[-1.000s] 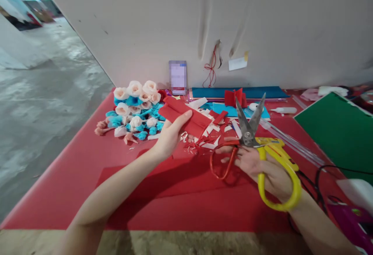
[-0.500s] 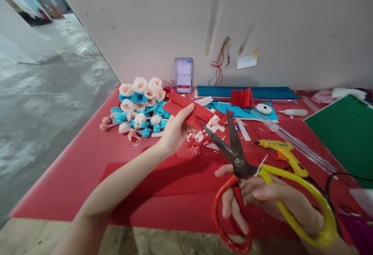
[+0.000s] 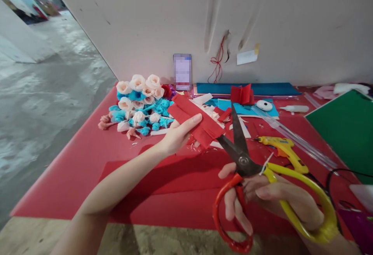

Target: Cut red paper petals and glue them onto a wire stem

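Note:
Pinched between the thumb and fingers of my left hand [image 3: 181,135] is a folded strip of red crepe paper [image 3: 194,118], held above the table. My right hand [image 3: 262,194] has its fingers through the handles of large scissors [image 3: 241,158], one handle red and the other yellow. The blades stand apart, pointing up and to the left, and the lower blade's tip overlaps the paper's right end; I cannot tell if it touches. Below my forearm lies a wide red paper sheet [image 3: 175,173]. White and red paper scraps [image 3: 217,113] are scattered behind the strip.
Paper flowers [image 3: 136,107] are heaped at the left back. A phone [image 3: 182,72] leans on the wall. To the right are a yellow glue gun [image 3: 284,152], clear sticks [image 3: 297,140], a white round case [image 3: 264,105], a small white bottle [image 3: 294,109] and a green board [image 3: 345,134].
My left hand has moved slightly right with the red paper, turning its end down toward the scissors. The scissors have shifted slightly right, blades still apart but somewhat closer together.

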`<state>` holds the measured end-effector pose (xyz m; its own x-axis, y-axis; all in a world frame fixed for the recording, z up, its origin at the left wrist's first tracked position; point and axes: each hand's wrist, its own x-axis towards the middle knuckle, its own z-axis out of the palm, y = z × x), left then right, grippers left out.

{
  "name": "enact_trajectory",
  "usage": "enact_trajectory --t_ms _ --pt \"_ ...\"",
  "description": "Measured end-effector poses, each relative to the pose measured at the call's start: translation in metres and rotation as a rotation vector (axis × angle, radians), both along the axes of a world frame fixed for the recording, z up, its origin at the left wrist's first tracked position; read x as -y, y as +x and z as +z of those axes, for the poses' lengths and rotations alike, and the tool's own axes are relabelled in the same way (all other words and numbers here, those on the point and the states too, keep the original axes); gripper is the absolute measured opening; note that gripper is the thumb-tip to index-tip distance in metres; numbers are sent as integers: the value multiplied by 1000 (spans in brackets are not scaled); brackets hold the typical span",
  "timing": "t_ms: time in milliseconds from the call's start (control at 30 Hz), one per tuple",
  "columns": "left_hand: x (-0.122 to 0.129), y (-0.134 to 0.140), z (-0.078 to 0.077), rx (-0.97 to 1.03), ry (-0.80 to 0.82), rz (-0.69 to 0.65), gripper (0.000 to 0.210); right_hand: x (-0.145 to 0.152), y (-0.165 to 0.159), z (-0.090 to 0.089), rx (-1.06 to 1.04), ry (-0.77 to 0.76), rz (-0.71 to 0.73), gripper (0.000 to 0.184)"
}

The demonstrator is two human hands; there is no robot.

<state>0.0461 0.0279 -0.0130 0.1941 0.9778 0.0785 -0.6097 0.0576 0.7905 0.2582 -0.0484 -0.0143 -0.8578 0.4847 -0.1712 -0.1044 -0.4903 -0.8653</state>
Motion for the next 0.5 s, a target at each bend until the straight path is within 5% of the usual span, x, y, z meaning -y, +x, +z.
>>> enact_trajectory --t_ms 200,500 --pt "4 -10 -14 -250 117 -116 24 4 -1 2 -53 -18 -86 33" --pt "0 -28 -17 -340 287 -158 18 11 -6 0 -37 -7 -219 26"
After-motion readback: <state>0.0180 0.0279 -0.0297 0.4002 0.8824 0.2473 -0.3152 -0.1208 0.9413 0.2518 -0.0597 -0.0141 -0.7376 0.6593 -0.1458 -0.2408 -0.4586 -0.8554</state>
